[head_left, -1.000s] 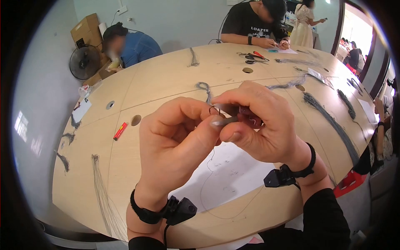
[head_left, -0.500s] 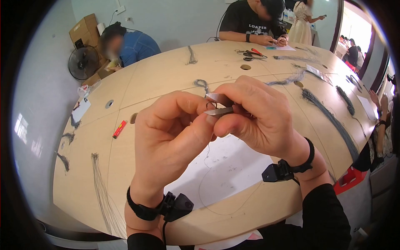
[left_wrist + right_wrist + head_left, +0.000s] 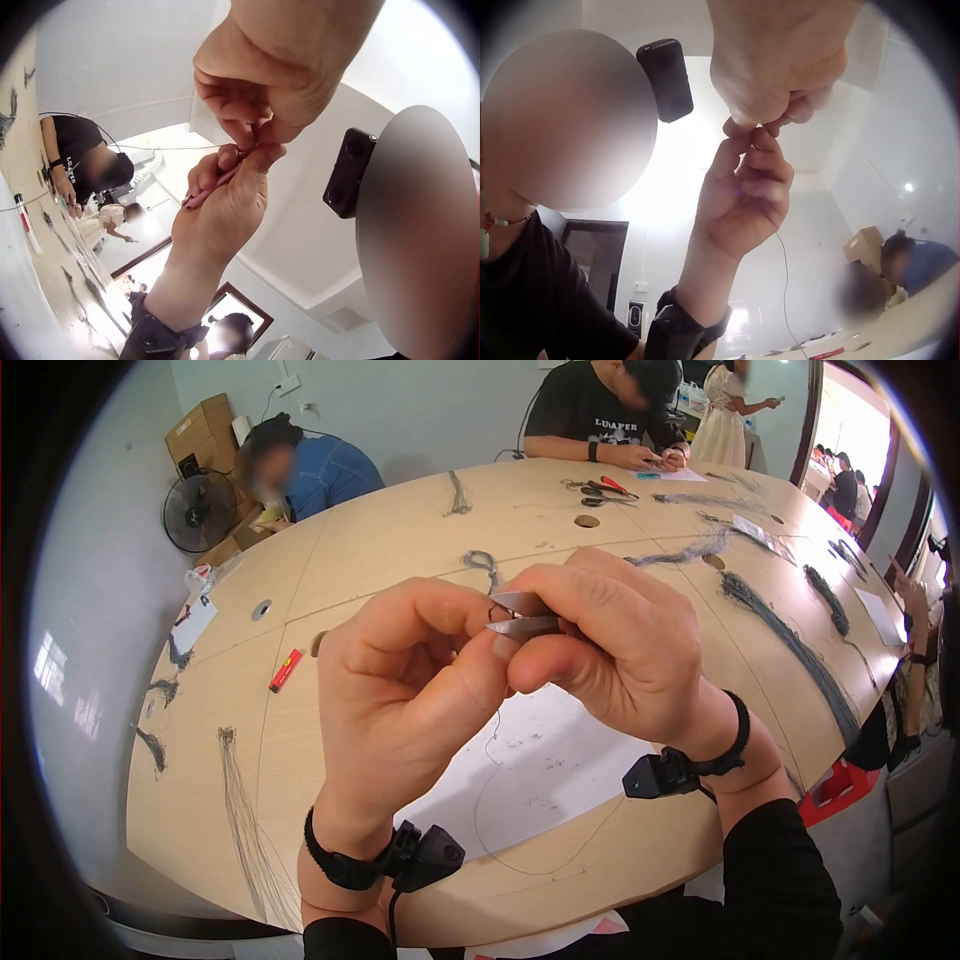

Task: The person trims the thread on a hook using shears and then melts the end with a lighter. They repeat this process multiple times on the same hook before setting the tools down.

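Observation:
My right hand (image 3: 620, 640) grips small thread snips by a pink handle (image 3: 214, 187) that shows in the left wrist view. The snips' two flat metal blades (image 3: 525, 626) point left and stand slightly apart. Thumb and index finger of my left hand (image 3: 415, 680) pinch close at the blade tips. A small dark curved piece (image 3: 492, 614) shows between the blades and the left fingertips; the left fingers hide part of it. A thin line (image 3: 476, 815) hangs below the hands and loops over the white paper. Both hands are held up above the table, fingertips meeting.
White paper (image 3: 540, 760) with dark specks lies below the hands. Bundles of grey line (image 3: 790, 650) lie around the wooden table (image 3: 380, 900). A red stick-shaped item (image 3: 286, 670) sits left; scissors (image 3: 605, 500) lie at the back. Other people (image 3: 600, 420) sit across.
Both hands have shifted slightly left and up. The snips turned so both blades show more plainly, and the gap between them has narrowed a little in the last half second.

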`<control>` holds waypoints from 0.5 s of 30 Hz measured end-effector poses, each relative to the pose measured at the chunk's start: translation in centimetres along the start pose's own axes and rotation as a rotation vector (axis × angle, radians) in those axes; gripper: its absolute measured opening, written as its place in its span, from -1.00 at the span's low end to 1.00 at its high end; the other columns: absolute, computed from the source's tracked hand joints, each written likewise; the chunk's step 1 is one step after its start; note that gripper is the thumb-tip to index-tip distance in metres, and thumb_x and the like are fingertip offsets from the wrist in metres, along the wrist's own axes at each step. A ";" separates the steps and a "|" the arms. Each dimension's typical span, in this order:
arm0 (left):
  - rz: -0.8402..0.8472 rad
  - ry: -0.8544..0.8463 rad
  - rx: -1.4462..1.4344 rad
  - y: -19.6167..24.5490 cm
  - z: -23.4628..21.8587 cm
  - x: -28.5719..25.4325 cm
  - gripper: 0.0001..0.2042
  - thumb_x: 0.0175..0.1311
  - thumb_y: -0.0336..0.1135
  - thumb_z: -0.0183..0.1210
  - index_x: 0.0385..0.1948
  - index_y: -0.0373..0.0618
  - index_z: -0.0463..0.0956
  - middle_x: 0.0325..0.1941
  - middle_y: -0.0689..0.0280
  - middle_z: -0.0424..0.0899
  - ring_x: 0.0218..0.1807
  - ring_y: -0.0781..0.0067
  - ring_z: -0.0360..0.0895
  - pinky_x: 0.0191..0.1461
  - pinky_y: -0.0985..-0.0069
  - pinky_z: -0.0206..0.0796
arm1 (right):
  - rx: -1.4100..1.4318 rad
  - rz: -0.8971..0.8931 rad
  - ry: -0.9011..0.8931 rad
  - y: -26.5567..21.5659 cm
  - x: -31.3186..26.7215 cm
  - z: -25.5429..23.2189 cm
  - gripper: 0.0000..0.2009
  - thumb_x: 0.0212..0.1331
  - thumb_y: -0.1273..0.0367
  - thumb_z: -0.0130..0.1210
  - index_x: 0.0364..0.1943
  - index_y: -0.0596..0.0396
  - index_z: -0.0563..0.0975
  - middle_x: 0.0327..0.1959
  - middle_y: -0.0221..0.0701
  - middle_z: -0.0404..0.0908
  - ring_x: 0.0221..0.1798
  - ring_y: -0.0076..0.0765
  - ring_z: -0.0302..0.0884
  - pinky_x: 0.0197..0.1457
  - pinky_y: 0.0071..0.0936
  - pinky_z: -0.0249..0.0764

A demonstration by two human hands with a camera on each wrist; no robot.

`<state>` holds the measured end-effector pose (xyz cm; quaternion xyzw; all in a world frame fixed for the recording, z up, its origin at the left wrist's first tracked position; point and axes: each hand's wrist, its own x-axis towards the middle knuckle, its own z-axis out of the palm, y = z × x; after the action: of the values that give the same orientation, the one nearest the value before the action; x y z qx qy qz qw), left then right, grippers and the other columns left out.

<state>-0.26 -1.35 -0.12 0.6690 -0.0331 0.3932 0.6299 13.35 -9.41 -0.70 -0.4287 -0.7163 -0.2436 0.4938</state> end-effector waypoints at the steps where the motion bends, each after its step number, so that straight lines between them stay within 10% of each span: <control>1: 0.009 -0.013 0.005 0.0 -0.1 0.0 -0.94 -0.02 -0.58 0.00 -0.47 -0.31 0.38 -0.52 0.32 0.47 -0.49 0.68 0.38 -0.43 0.77 0.23 | -0.008 -0.006 -0.002 0.0 0.0 0.0 -0.65 -0.15 0.19 0.06 -0.38 0.22 0.43 -0.61 -0.41 0.44 -0.62 -0.52 0.33 -0.58 -0.69 0.28; 11: 0.087 0.048 0.118 -0.5 0.5 0.0 -0.97 0.05 -0.49 -0.01 -0.49 -0.23 0.36 -0.51 0.32 0.46 -0.64 0.72 0.35 -0.69 0.86 0.09 | -0.005 -0.054 0.080 0.3 0.0 0.2 -0.75 -0.19 0.28 0.14 -0.47 0.16 0.43 -0.73 -0.41 0.32 -0.70 -0.37 0.26 -0.69 -0.55 0.19; 15: 0.173 -0.008 0.221 -0.6 0.3 0.2 -0.95 0.03 -0.49 0.02 -0.50 -0.24 0.36 -0.53 0.34 0.45 -0.65 0.74 0.33 -0.66 0.85 0.09 | 0.135 0.130 0.009 -0.1 0.2 -0.9 -0.65 -0.15 0.23 0.12 -0.36 0.24 0.42 -0.57 -0.44 0.44 -0.58 -0.62 0.31 -0.54 -0.74 0.24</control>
<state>0.32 -1.41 -0.51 0.7305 -0.0497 0.4445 0.5161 13.68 -10.09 -0.16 -0.4387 -0.6996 -0.1641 0.5397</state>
